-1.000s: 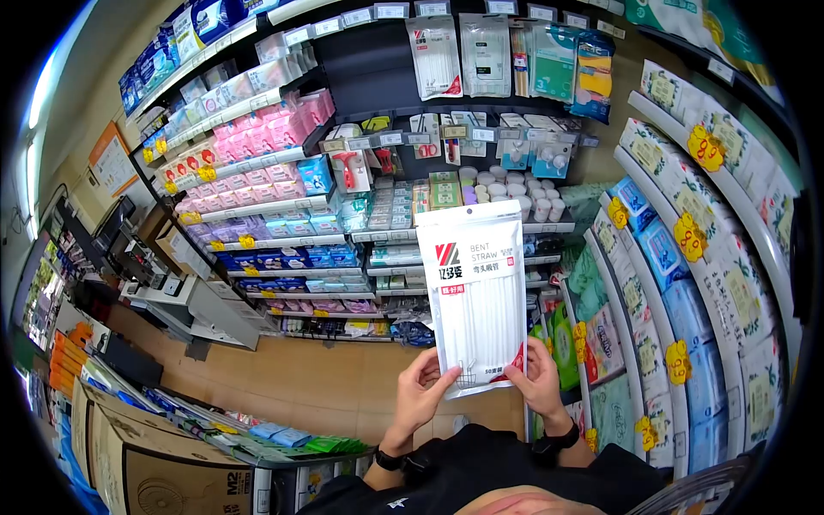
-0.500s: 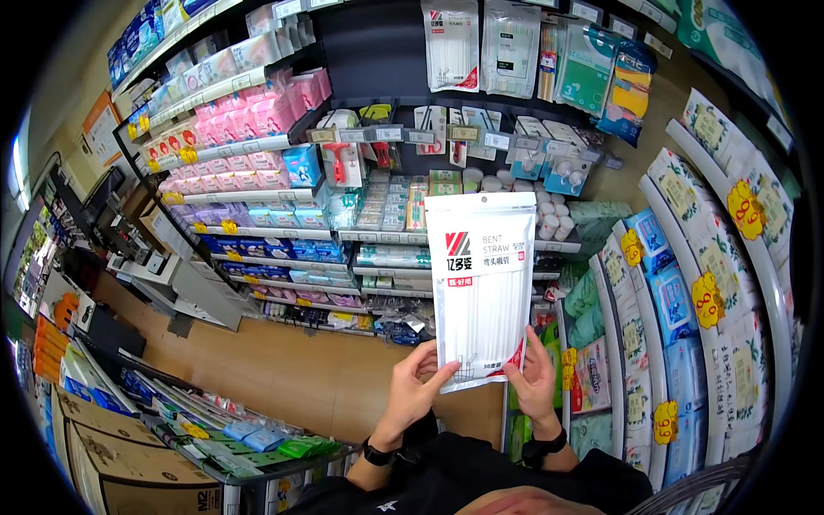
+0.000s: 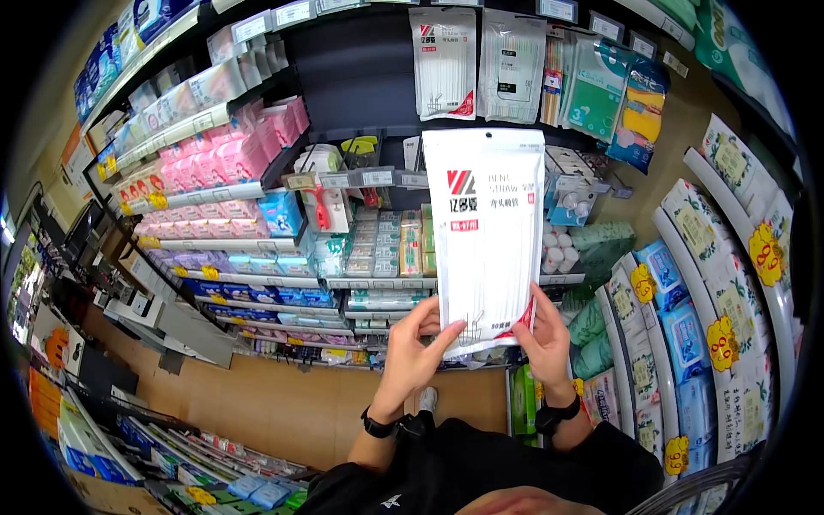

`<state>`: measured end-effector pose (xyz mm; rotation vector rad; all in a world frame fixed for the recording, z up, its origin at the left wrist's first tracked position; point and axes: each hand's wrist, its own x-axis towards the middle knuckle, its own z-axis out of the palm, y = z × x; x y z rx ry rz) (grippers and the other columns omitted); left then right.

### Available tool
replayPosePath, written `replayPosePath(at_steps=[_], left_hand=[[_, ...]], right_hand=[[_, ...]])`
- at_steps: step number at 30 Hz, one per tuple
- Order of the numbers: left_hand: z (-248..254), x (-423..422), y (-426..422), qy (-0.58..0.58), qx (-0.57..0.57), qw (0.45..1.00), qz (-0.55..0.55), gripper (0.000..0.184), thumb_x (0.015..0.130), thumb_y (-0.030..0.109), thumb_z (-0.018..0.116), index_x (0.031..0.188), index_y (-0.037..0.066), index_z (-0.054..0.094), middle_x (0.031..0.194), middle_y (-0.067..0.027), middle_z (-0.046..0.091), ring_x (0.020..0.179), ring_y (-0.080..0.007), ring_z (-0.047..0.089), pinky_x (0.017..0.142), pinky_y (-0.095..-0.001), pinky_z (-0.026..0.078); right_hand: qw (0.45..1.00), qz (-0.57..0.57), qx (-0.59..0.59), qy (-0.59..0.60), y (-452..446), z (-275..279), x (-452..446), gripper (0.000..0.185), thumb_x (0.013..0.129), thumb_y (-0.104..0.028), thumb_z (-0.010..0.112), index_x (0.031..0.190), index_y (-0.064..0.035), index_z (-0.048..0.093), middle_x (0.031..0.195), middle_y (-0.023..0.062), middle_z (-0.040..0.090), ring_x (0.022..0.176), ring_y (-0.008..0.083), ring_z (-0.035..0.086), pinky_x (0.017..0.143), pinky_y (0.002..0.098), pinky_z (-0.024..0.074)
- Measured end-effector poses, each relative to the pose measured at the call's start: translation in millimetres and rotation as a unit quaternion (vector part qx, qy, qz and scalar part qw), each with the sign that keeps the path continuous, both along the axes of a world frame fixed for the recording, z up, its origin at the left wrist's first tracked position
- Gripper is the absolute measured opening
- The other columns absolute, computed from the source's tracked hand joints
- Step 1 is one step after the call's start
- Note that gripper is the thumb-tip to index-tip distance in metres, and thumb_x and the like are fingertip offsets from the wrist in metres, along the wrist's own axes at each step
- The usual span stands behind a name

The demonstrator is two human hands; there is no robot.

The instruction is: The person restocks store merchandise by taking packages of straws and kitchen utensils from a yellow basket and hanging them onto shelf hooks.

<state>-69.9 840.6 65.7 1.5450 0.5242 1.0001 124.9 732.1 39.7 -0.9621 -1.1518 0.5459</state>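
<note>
A white packet of bent straws (image 3: 487, 249) is held upright in front of the shelves, its printed front facing the camera. My left hand (image 3: 416, 348) pinches its lower left corner, thumb on the front. At the lower right edge, my right hand (image 3: 546, 336) grips it the same way, near the red corner. Behind and above the packet hangs a similar straw packet (image 3: 445, 67), beside a clear packet of coloured straws (image 3: 511, 70). The fingers behind the packet are partly hidden.
Pink packs (image 3: 236, 159) fill shelves at the left. A red-handled tool (image 3: 322, 209) hangs left of the packet. Curved shelves at the right carry blue wipes packs (image 3: 685, 342) and yellow price tags (image 3: 765, 254). Brown floor (image 3: 292, 403) shows below.
The held packet has risen in view with both hands still on it, and now stands closer to the hanging packets. The view of the shelves has shifted, and a shoe now shows below.
</note>
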Motion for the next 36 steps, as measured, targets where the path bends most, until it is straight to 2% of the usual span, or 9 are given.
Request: replayPosePath(at_steps=[10,14,19,36], left_hand=[[60,47,121,-0.03,0.098,0.995,-0.004,0.041,0.092,0.002,0.072,0.129,-0.008,0.058,0.115,-0.0159,0.071,0.101,-0.0159,0.069,0.087,-0.0271,0.054],[74,60,159,-0.041,0.135,0.99,0.0,0.042,0.092,0.003,0.072,0.13,-0.009,0.057,0.115,-0.0169,0.071,0.099,-0.0159,0.07,0.082,-0.0253,0.055],[91,75,196,-0.04,0.147,0.988,-0.013,0.043,0.093,0.006,0.071,0.13,-0.009,0.056,0.116,-0.0175,0.07,0.1,-0.0161,0.069,0.083,-0.0252,0.056],[112,104,242,-0.064,0.194,0.979,-0.024,0.042,0.093,0.006,0.071,0.13,-0.009,0.056,0.116,-0.0172,0.069,0.1,-0.0158,0.068,0.082,-0.0258,0.056]], right_hand=[[0.995,-0.054,0.06,-0.06,119,60,41,0.063,0.097,0.006,0.057,0.154,0.0075,0.03,0.148,0.0215,0.049,0.127,0.0212,0.056,0.105,0.0324,0.0464],[0.995,-0.044,0.068,-0.049,155,76,52,0.062,0.098,0.006,0.057,0.154,0.0067,0.031,0.146,0.021,0.05,0.125,0.0205,0.058,0.103,0.0314,0.0479],[0.995,-0.046,0.077,-0.046,189,95,61,0.062,0.098,0.004,0.058,0.154,0.005,0.032,0.146,0.0215,0.05,0.125,0.0206,0.058,0.103,0.0325,0.0496],[0.989,-0.074,0.114,-0.063,234,111,89,0.062,0.098,0.004,0.058,0.154,0.0049,0.032,0.146,0.0203,0.051,0.126,0.0202,0.057,0.104,0.032,0.048]])
